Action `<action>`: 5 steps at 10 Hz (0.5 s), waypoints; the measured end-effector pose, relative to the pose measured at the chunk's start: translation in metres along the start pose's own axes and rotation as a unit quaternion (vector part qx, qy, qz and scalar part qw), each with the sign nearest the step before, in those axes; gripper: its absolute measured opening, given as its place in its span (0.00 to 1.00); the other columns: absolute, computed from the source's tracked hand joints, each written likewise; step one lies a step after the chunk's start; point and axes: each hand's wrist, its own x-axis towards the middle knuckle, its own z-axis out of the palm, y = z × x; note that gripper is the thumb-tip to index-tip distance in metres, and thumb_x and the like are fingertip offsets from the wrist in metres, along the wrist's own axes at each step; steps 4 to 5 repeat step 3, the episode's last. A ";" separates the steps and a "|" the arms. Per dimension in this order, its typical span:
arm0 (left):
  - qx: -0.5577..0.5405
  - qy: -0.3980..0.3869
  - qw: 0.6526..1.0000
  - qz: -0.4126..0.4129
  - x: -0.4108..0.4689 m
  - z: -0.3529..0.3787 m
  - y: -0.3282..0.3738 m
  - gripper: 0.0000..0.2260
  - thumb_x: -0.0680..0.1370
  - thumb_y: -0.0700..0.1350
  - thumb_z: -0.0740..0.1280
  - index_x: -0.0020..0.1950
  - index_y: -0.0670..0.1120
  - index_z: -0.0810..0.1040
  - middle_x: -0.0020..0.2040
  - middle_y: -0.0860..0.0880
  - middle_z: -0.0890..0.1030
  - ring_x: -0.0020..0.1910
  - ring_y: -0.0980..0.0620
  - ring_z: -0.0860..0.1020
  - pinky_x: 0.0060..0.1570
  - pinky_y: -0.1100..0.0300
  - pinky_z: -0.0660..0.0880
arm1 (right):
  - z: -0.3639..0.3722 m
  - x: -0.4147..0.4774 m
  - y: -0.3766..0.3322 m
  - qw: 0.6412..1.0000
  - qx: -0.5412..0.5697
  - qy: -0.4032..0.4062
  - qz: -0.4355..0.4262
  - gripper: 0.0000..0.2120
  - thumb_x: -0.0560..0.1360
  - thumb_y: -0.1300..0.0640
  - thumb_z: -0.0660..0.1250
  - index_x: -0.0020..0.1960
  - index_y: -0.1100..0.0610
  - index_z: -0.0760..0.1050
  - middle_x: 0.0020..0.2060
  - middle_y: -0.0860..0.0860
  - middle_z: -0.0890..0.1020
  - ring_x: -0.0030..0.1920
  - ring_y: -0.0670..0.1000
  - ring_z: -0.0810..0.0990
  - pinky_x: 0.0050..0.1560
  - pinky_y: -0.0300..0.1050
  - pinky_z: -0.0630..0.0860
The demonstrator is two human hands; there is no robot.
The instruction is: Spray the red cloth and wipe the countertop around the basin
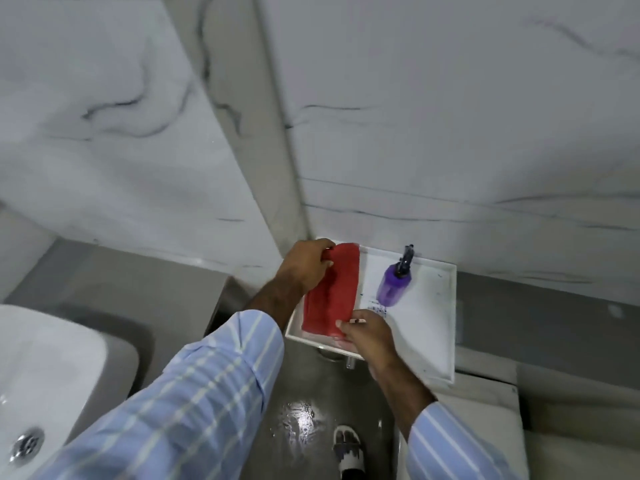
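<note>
A folded red cloth (332, 292) lies on the left part of a white tray (429, 327). My left hand (306, 266) pinches the cloth's far end. My right hand (369, 336) grips its near corner at the tray's front edge. A purple spray bottle (394, 284) with a black nozzle lies on the tray to the right of the cloth, apart from both hands. The white basin (45, 372) with its metal drain sits at the lower left, on a grey countertop (138, 292).
Marble-patterned walls (433, 116) meet in a corner behind the tray. Below, a wet grey floor (304, 420) reflects light, and a sandalled foot (348, 448) stands on it. A pale ledge (485, 386) runs under the tray's right side.
</note>
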 end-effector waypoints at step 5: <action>0.058 -0.095 0.994 -0.001 -0.005 0.031 -0.012 0.26 0.80 0.47 0.68 0.79 0.50 0.69 0.73 0.44 0.78 0.71 0.42 0.75 0.71 0.52 0.71 | -0.068 -0.012 0.002 0.983 -0.181 0.034 -0.022 0.11 0.76 0.57 0.75 0.58 0.58 0.82 0.49 0.56 0.87 0.41 0.54 0.87 0.44 0.48 0.83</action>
